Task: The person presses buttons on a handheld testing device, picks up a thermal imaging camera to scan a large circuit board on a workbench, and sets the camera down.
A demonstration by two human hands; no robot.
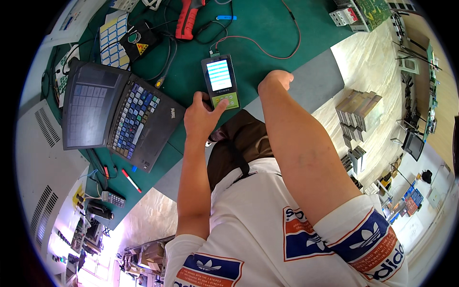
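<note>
A handheld tester (pixel 221 82) with a lit screen and a green keypad lies near the table's front edge. My left hand (pixel 203 115) is at its lower left corner, the thumb on the keypad and the other fingers curled along its side. Red and black leads (pixel 258 42) plug into the tester's top end. To the right, my right hand (pixel 277 80) rests at the table edge, loosely closed and apart from the tester; nothing shows in it, though the fingers are partly hidden.
An open laptop (pixel 138 122) stands left of the tester. Beyond lie a red-handled tool (pixel 187 20), a black box with a yellow warning label (pixel 139 42) and cables. A red-and-white marker (pixel 131 181) is near the left edge. A circuit board assembly (pixel 366 14) sits far right.
</note>
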